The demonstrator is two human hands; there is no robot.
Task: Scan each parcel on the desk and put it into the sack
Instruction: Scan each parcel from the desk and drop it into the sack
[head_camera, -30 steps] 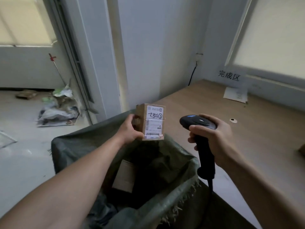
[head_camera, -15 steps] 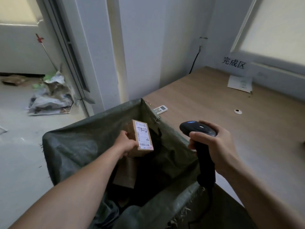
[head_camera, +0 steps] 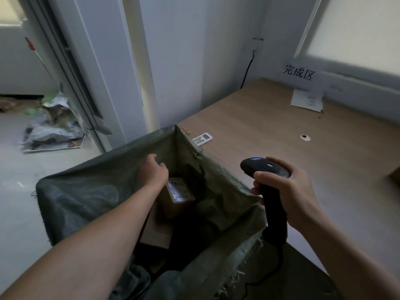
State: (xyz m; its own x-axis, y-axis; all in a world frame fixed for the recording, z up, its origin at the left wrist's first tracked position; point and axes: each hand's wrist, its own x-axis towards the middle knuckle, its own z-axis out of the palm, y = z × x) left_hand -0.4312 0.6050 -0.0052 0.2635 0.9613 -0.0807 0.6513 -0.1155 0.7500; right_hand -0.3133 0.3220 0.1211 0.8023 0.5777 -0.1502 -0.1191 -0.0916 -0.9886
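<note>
A green woven sack (head_camera: 91,191) stands open at the desk's left end. Inside it lies a small cardboard parcel (head_camera: 179,193) with a white label facing up, on top of another flat parcel (head_camera: 155,232). My left hand (head_camera: 153,172) hovers over the sack mouth just above the labelled parcel, fingers loosely curled and holding nothing. To the right, my right hand (head_camera: 285,191) grips the handle of a black barcode scanner (head_camera: 268,176), whose head points left over the sack's rim, with a blue light on top.
The wooden desk (head_camera: 303,152) carries a white remote (head_camera: 202,138), a small white ring (head_camera: 305,137) and a paper sheet (head_camera: 307,100) under a wall sign. A brown box edge (head_camera: 395,178) shows at the far right. Rubbish (head_camera: 52,131) lies on the floor left.
My left hand lowered the labelled parcel from above the sack into it and let go. The parcel now lies inside. The scanner hand stayed nearly still.
</note>
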